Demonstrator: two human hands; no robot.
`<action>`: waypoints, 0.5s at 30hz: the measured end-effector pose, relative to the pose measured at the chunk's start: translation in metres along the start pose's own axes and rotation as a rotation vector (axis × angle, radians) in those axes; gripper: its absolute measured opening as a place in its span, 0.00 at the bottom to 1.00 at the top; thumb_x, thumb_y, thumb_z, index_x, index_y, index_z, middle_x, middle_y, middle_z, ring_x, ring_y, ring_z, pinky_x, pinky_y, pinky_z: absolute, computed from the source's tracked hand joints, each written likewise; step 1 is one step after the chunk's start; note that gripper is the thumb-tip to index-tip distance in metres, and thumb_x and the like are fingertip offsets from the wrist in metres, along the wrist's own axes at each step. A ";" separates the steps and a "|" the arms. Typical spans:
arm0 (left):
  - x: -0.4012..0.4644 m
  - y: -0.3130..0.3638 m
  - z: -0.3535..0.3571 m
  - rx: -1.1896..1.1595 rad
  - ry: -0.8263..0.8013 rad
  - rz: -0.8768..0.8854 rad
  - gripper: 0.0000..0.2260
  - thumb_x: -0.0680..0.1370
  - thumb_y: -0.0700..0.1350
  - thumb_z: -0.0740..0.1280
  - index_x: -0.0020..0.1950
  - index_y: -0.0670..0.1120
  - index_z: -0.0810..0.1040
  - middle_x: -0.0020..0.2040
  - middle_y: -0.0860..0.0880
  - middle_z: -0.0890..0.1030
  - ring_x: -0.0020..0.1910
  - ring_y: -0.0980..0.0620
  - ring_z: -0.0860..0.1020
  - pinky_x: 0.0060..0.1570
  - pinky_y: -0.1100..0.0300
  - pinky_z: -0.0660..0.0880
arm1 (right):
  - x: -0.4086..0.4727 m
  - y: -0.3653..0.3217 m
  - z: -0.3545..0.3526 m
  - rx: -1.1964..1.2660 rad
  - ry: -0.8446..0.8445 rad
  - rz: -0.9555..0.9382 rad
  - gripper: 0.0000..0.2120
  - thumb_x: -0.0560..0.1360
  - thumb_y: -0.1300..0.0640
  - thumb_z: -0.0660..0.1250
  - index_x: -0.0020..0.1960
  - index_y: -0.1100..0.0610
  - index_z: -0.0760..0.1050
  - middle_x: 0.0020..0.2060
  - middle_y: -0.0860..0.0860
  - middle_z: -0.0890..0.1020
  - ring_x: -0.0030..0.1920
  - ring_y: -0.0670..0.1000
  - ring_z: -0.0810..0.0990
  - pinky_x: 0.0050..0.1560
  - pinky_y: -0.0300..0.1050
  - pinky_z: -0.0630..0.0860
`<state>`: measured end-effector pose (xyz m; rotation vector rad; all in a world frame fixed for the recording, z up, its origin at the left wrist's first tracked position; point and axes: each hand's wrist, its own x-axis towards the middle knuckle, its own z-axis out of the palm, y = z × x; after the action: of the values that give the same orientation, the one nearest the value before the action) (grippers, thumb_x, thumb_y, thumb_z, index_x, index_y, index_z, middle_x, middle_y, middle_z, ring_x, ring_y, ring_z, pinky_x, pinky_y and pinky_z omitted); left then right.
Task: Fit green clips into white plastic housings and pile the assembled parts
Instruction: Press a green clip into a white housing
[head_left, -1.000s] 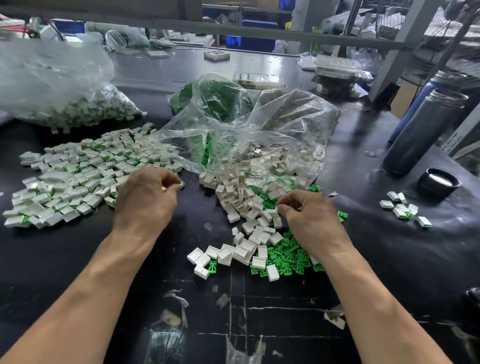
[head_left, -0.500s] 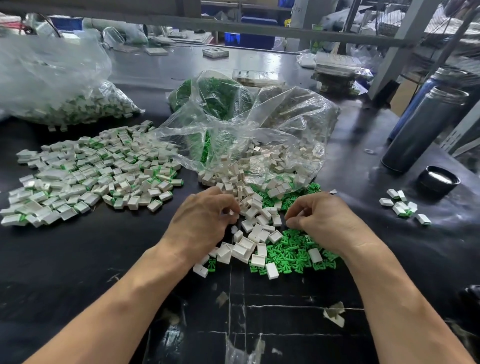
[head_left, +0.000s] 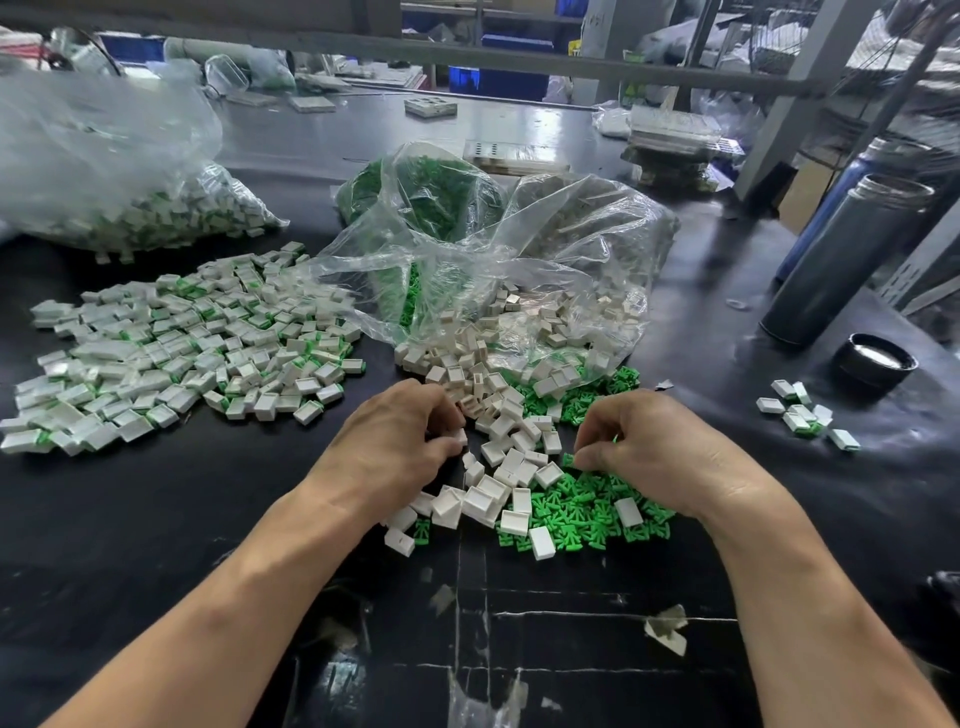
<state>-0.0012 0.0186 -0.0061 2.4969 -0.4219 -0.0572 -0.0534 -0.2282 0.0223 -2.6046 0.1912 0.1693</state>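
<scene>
Loose white housings (head_left: 511, 457) lie in a heap at the table's middle, spilling from a clear bag (head_left: 519, 270). Green clips (head_left: 576, 512) are spread just to their right and front. My left hand (head_left: 395, 447) is over the left edge of the heap, its fingertips pinching a white housing (head_left: 460, 436). My right hand (head_left: 649, 457) hovers over the clips, its thumb and fingers pinching a green clip (head_left: 569, 460). A wide pile of assembled parts (head_left: 182, 348) lies at the left.
A second clear bag of parts (head_left: 130, 171) sits far left. A grey flask (head_left: 841, 260) and a black lid (head_left: 875, 358) stand at the right, with a few assembled parts (head_left: 800, 415) beside them. Scraps of tape lie on the black table (head_left: 156, 509) in front.
My left hand came back from the assembled pile at the left to the heap of white housings and picked one up. My right hand shifted slightly and now pinches a green clip.
</scene>
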 end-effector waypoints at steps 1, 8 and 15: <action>0.000 0.000 0.000 0.000 0.000 -0.003 0.06 0.77 0.51 0.74 0.47 0.58 0.78 0.47 0.60 0.77 0.46 0.64 0.75 0.46 0.66 0.69 | 0.000 0.001 0.000 0.008 0.006 0.000 0.07 0.74 0.51 0.78 0.40 0.45 0.82 0.37 0.44 0.83 0.38 0.42 0.80 0.34 0.37 0.70; -0.005 0.004 -0.007 -0.376 0.002 0.054 0.07 0.77 0.49 0.74 0.53 0.58 0.81 0.46 0.56 0.84 0.46 0.61 0.81 0.46 0.66 0.79 | 0.002 -0.011 0.007 0.466 0.169 -0.092 0.05 0.78 0.57 0.74 0.45 0.50 0.82 0.35 0.46 0.85 0.31 0.38 0.79 0.32 0.31 0.73; -0.007 0.016 -0.011 -0.785 -0.013 0.139 0.09 0.75 0.46 0.74 0.55 0.52 0.84 0.50 0.52 0.86 0.50 0.54 0.84 0.52 0.63 0.80 | -0.001 -0.037 0.023 0.880 0.196 -0.220 0.07 0.77 0.64 0.74 0.51 0.52 0.83 0.37 0.45 0.85 0.35 0.43 0.81 0.34 0.36 0.76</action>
<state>-0.0113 0.0145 0.0122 1.6930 -0.4655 -0.1510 -0.0503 -0.1852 0.0208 -1.7403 0.0275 -0.2105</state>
